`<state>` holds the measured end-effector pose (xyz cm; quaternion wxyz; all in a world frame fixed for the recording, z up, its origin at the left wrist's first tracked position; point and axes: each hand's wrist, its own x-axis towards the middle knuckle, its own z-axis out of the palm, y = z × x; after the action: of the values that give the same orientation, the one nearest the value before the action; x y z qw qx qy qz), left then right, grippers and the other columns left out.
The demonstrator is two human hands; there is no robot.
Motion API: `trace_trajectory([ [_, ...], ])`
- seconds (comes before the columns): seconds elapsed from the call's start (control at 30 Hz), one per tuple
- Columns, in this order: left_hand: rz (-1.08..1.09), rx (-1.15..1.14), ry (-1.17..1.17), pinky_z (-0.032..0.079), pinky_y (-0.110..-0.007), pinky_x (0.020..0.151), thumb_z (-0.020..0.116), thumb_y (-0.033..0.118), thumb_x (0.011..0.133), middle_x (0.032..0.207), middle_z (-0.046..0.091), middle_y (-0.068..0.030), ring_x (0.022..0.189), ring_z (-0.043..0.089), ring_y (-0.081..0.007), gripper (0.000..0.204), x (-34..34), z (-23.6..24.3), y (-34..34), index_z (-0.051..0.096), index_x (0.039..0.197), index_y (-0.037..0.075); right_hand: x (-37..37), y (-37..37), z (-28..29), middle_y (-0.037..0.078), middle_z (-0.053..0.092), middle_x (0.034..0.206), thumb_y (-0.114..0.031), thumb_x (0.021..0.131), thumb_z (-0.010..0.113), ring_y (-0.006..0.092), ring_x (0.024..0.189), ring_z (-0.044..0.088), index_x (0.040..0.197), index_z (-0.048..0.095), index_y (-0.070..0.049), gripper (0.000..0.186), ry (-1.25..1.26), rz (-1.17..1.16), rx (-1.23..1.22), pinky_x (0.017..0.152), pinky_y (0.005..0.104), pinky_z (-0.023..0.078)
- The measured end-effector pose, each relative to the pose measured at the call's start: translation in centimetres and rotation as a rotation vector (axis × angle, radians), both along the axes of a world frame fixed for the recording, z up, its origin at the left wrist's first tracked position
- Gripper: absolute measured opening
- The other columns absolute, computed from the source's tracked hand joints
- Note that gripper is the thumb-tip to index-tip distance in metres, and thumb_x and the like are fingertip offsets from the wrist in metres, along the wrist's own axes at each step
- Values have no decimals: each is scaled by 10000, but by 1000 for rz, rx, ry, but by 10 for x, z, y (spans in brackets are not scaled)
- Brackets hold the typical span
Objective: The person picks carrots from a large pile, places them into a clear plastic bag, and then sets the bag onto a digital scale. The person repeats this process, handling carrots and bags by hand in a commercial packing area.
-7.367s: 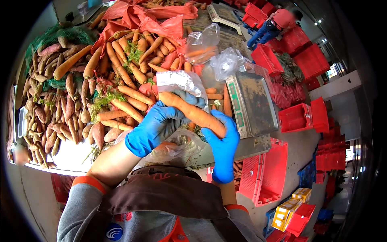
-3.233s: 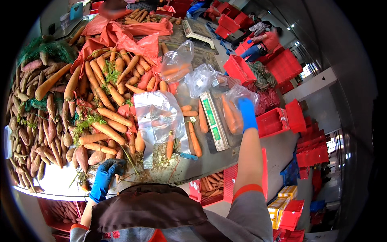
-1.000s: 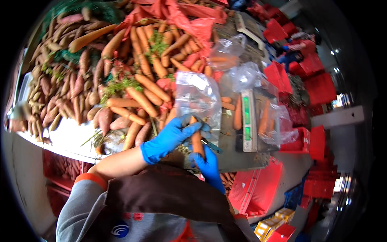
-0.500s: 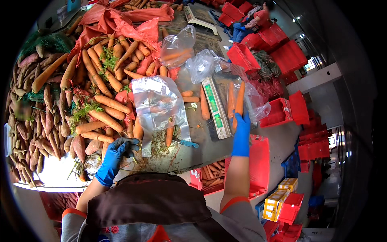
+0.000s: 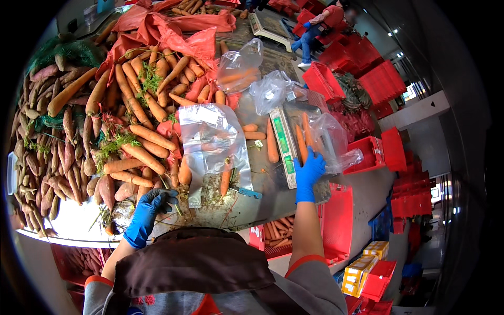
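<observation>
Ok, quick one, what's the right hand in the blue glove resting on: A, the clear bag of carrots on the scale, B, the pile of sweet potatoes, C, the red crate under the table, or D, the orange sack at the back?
A: the right hand lies on the clear bag of carrots sitting on the scale.

We count two blue-gloved hands, the left hand and the right hand. Two scales: one near scale at the table's right edge, one far scale at the far end. Four clear bags: a flat bag, a bag on the near scale, two filled bags beyond. Two carrots on that scale. The carrot heap is too many to count.
</observation>
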<state>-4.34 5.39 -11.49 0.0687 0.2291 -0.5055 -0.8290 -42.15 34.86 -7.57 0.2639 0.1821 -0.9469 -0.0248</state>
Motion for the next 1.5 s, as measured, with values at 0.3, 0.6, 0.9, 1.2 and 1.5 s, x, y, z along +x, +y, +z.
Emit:
trace_trajectory([
  [0.3, 18, 3, -22, 450, -205, 647, 480, 283, 937, 890, 651, -61, 690, 551, -91, 339, -6, 10, 6, 590, 1092, 2, -11, 16, 3, 110, 527, 989, -453, 695, 695, 293, 879, 512, 1084, 576, -155, 504, 77, 43, -51, 696, 407, 386],
  [0.6, 1, -17, -38, 453, -207, 655, 468, 243, 945, 913, 653, -59, 696, 553, -83, 317, -3, 6, 3, 589, 1096, -7, -16, 11, -14, 139, 569, 954, -433, 737, 657, 313, 876, 576, 1103, 559, -98, 505, -46, -76, 58, 694, 434, 463],
  [0.9, -18, -12, -50, 453, -204, 645, 472, 240, 943, 897, 652, -65, 676, 551, -87, 308, -5, 6, 8, 590, 1079, -10, -34, 11, 1, 214, 608, 825, -291, 676, 696, 361, 770, 601, 926, 621, -7, 386, -270, 15, -38, 675, 438, 489],
  [1.2, -5, -19, -65, 453, -200, 641, 468, 228, 942, 882, 653, -55, 665, 553, -83, 299, -3, 0, 9, 594, 1084, -3, 13, -14, -30, 172, 633, 804, -258, 727, 685, 280, 727, 625, 900, 656, -13, 301, -647, 352, -634, 672, 369, 492],
  [1.5, -25, -35, -96, 452, -207, 636, 481, 243, 935, 871, 656, -50, 658, 549, -82, 299, -10, 7, 9, 613, 1067, 8, -151, 65, 30, 250, 619, 896, -258, 795, 583, 384, 850, 610, 971, 638, -5, 313, -260, -113, -227, 732, 437, 483],
])
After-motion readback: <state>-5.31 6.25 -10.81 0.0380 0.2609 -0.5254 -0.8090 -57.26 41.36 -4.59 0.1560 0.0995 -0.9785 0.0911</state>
